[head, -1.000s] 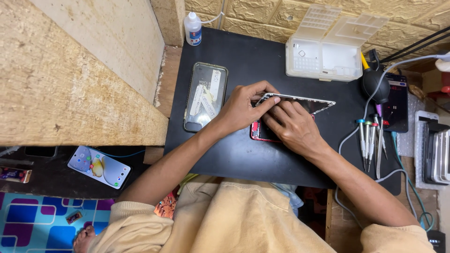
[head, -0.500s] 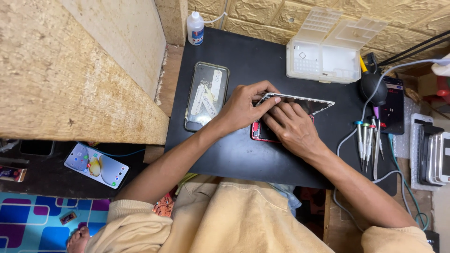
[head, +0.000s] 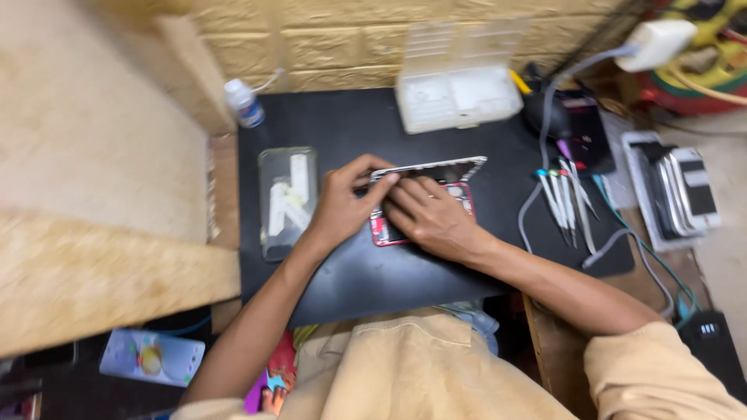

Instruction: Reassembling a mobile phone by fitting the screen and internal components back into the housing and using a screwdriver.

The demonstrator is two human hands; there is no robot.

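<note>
Head view: both hands (head: 389, 206) cover red phone (head: 459, 194), screwdrivers (head: 566, 198) beside

A red-framed phone (head: 424, 206) lies flat under both hands, mostly covered by them. Its screen panel (head: 436, 169) seems lifted open, tilted up just beyond the fingertips.

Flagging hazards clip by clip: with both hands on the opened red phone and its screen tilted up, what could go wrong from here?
1. The lifted screen panel stands hinged up over the red phone; the left hand and right hand press close under it, so it might crack or strain.
2. The loose screwdrivers and grey cable lie beside the right forearm and could be swept off the black mat.
3. The small bottle stands at the mat's corner and may tip.
</note>
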